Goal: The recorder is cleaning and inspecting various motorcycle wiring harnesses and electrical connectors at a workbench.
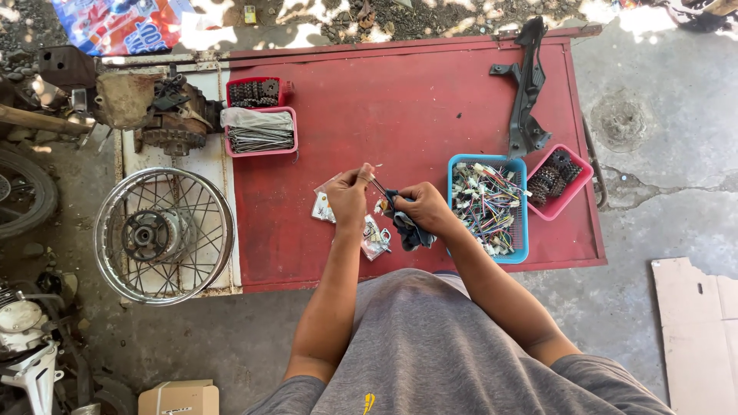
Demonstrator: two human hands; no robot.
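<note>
at the centre of the frame, over the red table [415, 100], the left hand [347, 196] pinches one end of a thin metal rod [377, 184] — the right hand [421, 209] grips a dark rag [407, 229] closed around it. small plastic packets [373, 234] lie beneath; a blue tray of coloured wiring [490, 206] sits just right.

Hands [388, 201] on cloth-wrapped wire [378, 187]
</note>
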